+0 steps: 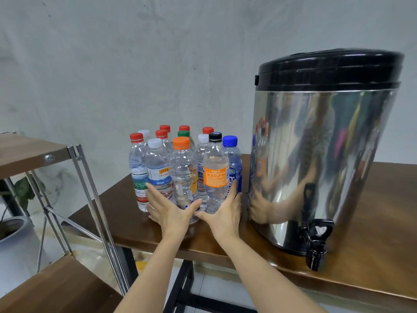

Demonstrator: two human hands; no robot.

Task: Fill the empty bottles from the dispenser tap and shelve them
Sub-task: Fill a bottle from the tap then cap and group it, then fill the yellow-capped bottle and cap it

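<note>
Both hands flat, fingers spread, nothing gripped: left hand (167, 211) and right hand (225, 211) corral the bottles (185, 168) mid-frame. Probably bunching them clear of the tap (316, 242), lower right; shelf (33, 152) waits at left.

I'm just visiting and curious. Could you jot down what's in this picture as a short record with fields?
Setting: brown table against a grey wall
Bottles: cluster of capped plastic bottles, caps red, white, orange, green, black and blue
Dispenser: steel dispenser with black lid, right of the bottles
Tap: black tap at its base, over the table edge
Left hand: open, against the front bottles
Right hand: open, against the front bottles
Shelf: wooden shelf unit at left
</note>
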